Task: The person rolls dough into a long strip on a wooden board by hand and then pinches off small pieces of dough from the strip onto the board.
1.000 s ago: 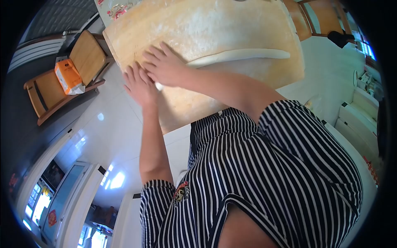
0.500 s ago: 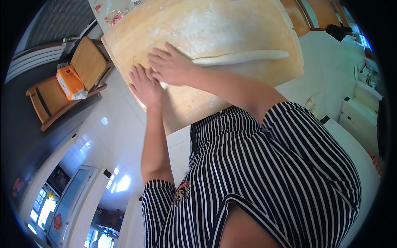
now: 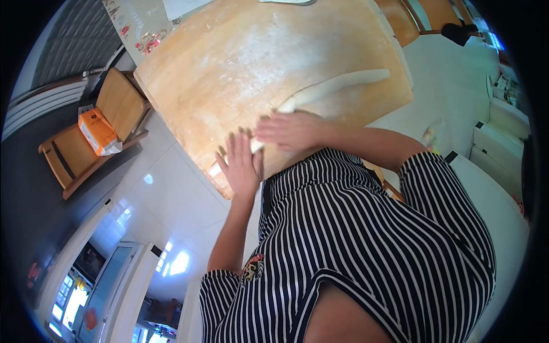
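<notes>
A long white dough rope point(image 3: 343, 84) lies on the floured wooden board point(image 3: 200, 74), curving from the upper right down to the left. My left hand point(image 3: 242, 167) rests on its lower left part with the fingers spread, and a short dough end sticks out to the left of it. Close by on the right, my right hand point(image 3: 290, 131) lies flat over the rope, fingers stretched out and slightly blurred. A bit of dough shows between the two hands. Both palms hide the dough under them.
The board sits on a table with a flowered cover point(image 3: 134, 26). White items lie at its far edge. A wooden chair point(image 3: 120, 103) on the left holds an orange package point(image 3: 98, 131); another chair point(image 3: 437, 14) stands at the upper right.
Both hands have moved towards my body and to the right. The left part of the dough rope has come with them, so the rope now bends more.
</notes>
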Demonstrator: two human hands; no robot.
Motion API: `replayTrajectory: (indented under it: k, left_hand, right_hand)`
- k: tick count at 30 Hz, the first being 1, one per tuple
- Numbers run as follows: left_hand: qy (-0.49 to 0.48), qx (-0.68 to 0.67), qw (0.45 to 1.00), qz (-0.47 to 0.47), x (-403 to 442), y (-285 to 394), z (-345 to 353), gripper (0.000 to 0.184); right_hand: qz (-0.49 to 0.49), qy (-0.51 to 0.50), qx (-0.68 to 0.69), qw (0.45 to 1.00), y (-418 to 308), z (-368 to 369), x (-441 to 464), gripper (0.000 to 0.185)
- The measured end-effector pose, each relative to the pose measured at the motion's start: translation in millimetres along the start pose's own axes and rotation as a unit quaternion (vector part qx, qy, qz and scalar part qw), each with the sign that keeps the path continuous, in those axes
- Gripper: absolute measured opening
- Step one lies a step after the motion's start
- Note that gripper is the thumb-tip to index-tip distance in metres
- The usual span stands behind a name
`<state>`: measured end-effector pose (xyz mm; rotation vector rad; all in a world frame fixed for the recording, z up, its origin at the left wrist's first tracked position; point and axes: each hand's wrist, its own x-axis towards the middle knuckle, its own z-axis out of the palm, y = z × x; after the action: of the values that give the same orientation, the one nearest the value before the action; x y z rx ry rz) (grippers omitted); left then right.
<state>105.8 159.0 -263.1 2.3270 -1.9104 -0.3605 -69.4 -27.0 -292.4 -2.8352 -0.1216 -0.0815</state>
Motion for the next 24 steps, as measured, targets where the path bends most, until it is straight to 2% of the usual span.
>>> replayTrajectory:
  k: [1, 2, 3, 4, 5, 7, 9, 11, 13, 14, 15, 16, 17, 19, 20, 22, 23, 24]
  left_hand:
    - [0.022, -0.017, 0.999, -0.047, 31, 1, -8, 0.061]
    - [0.038, -0.023, 0.994, -0.095, 59, -5, -7, 0.059]
    - [0.056, -0.03, 0.988, -0.142, 88, -14, -4, 0.057]
    - [0.076, -0.021, 0.985, -0.154, 116, -25, -4, 0.056]
    - [0.099, -0.012, 0.981, -0.165, 137, -33, -5, 0.055]
    - [0.11, -0.024, 0.982, -0.155, 154, -33, -1, 0.054]
    - [0.121, -0.035, 0.982, -0.144, 151, -26, -1, 0.054]
    - [0.069, -0.048, 0.995, -0.047, 107, -3, -8, 0.053]
    - [0.002, -0.002, 0.999, 0.033, 57, 16, -16, 0.053]
    - [0.005, 0.013, 0.998, 0.068, 30, 14, -2, 0.053]
    - [0.011, 0.029, 0.994, 0.102, 5, 11, 18, 0.053]
    - [0.028, 0.016, 0.993, 0.115, -4, 14, 14, 0.055]
    - [0.031, 0.018, 0.993, 0.114, 1, 13, 16, 0.055]
    - [-0.037, -0.001, 0.999, 0.006, 32, 27, -2, 0.057]
    - [0.033, -0.016, 0.999, -0.018, 48, 25, -1, 0.058]
    - [0.062, -0.004, 0.991, -0.121, 100, 21, 1, 0.059]
    - [0.075, -0.011, 0.985, -0.156, 130, 17, 0, 0.059]
    - [0.085, -0.019, 0.978, -0.19, 152, 15, 0, 0.059]
  right_hand:
    - [0.062, -0.051, -0.081, 0.994, 6, -39, 26, 0.062]
    - [0.144, -0.03, -0.095, 0.985, 13, -39, 46, 0.064]
    - [0.234, -0.005, -0.052, 0.971, 24, -40, 72, 0.064]
    - [0.279, 0.077, -0.054, 0.956, 35, -46, 88, 0.062]
    - [0.279, 0.079, -0.058, 0.955, 47, -39, 103, 0.062]
    - [0.368, 0.2, -0.116, 0.901, 60, -32, 119, 0.061]
    - [0.371, 0.192, -0.12, 0.901, 50, -33, 99, 0.062]
    - [0.306, 0.087, -0.128, 0.94, 19, -45, 61, 0.061]
    - [0.189, 0.081, -0.045, 0.978, -4, -47, 12, 0.057]
    - [0.191, 0.079, -0.044, 0.977, -13, -44, -15, 0.057]
    - [0.143, 0.077, 0.003, 0.987, -19, -38, -42, 0.056]
    - [0.091, 0.077, 0.049, 0.992, -19, -39, -52, 0.054]
    - [0.089, 0.078, 0.047, 0.992, -10, -35, -53, 0.054]
    - [0.112, 0.067, -0.053, 0.99, 14, -43, -40, 0.054]
    - [0.153, 0.043, -0.09, 0.983, 28, -53, -28, 0.056]
    - [0.258, 0.102, -0.09, 0.957, 58, -60, 9, 0.06]
    - [0.257, 0.105, -0.089, 0.957, 76, -56, 28, 0.06]
    - [0.339, 0.137, -0.087, 0.927, 91, -51, 46, 0.064]
